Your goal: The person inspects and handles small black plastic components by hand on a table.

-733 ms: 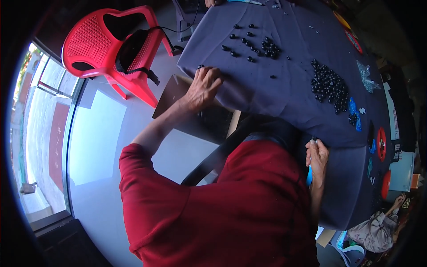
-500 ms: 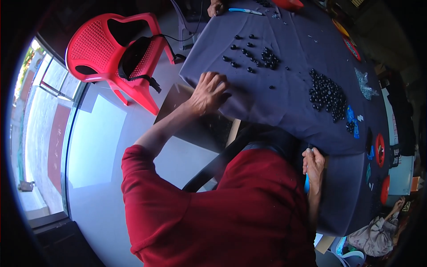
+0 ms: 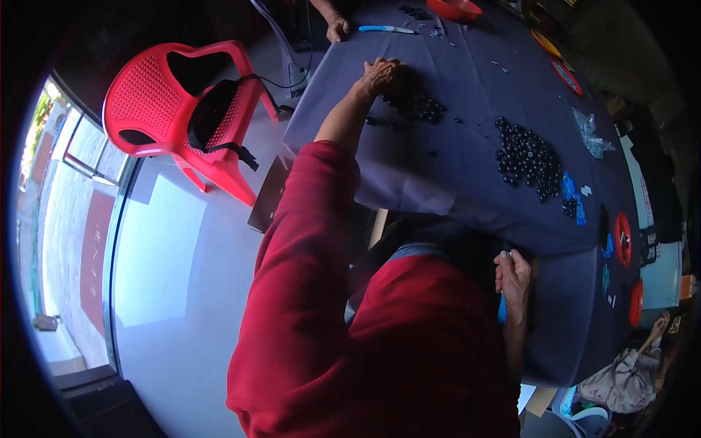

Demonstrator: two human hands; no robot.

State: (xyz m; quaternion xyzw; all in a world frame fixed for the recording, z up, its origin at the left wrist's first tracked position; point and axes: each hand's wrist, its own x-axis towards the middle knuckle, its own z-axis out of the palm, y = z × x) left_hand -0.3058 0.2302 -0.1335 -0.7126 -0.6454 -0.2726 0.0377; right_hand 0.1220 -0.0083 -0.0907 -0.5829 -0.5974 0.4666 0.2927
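Observation:
My left hand point(image 3: 385, 77) reaches over the far left part of the cloth-covered table point(image 3: 467, 182), palm down among shiny black beads point(image 3: 431, 109). Its fingers bend down and away, mostly out of sight, so I cannot tell whether they grip any beads. At the near edge of the table, beside my lap, my right hand point(image 3: 512, 270) is closed. What it holds, if anything, is hidden. A bit of something blue point(image 3: 502, 308) shows beside its wrist. A larger pile of black beads point(image 3: 529, 157) lies right of the middle.
A red plastic chair point(image 3: 146, 95) stands at left. Another person's hand point(image 3: 338, 29) rests at the table's far corner near a blue-and-white knife-like tool point(image 3: 387, 29). A red bowl point(image 3: 454, 10), clear plastic bag point(image 3: 593, 135) and blue packet point(image 3: 573, 193) lie around. Another person's arm point(image 3: 650, 339) shows lower right.
My left hand has moved from the table's near left edge forward onto the scattered beads, several of which are now covered or drawn closer together. My right hand stays about where it was.

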